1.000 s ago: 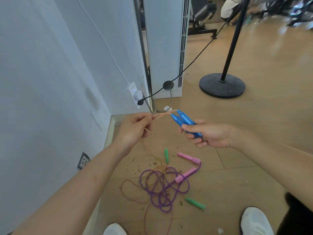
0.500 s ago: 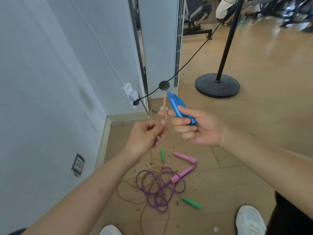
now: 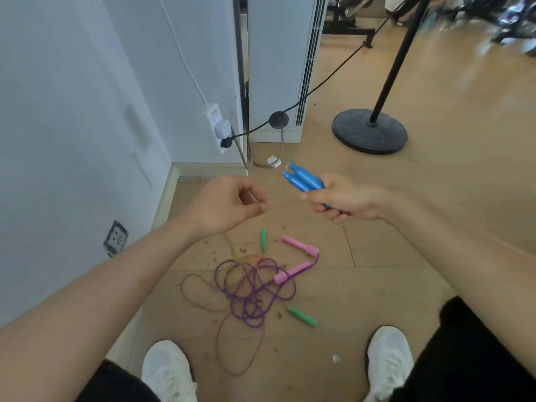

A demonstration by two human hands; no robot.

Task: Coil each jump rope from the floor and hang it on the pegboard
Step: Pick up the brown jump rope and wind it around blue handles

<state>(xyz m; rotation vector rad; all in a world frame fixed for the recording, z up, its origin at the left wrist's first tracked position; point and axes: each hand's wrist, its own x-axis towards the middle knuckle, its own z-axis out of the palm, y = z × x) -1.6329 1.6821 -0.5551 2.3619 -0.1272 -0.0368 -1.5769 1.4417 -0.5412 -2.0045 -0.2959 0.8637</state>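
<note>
Head view showed a light wooden floor (image 3: 435, 227) meeting a white painted wall (image 3: 72, 111) on the left. A tall white vented unit (image 3: 278, 53) stood in the corner, and a black pole stand with a round base (image 3: 369, 132) stood well apart to its right. A black cable (image 3: 333, 74) ran from the stand side across the unit to a white wall socket (image 3: 216, 126). A grey low socket (image 3: 116, 237) sat near the skirting. Two white shoes (image 3: 168, 369) framed the bottom edge.

Between the shoes, a tangled purple rope (image 3: 252, 291) with two pink plastic handles (image 3: 298, 245) lay on the floor. A thin brown cord (image 3: 220, 338) looped through it, with two green plastic handles (image 3: 301, 316) lying apart on either side of the tangle.

Above the pile, the right hand (image 3: 345, 200) gripped two blue plastic handles (image 3: 303, 178) side by side, fingers wrapped round them, tips pointing up-left. The left hand (image 3: 229, 204) had its fingers curled, thumb against forefinger, pinching a thin orange cord (image 3: 230, 245) that dropped to the pile; at the fingertips the cord was blurred.
</note>
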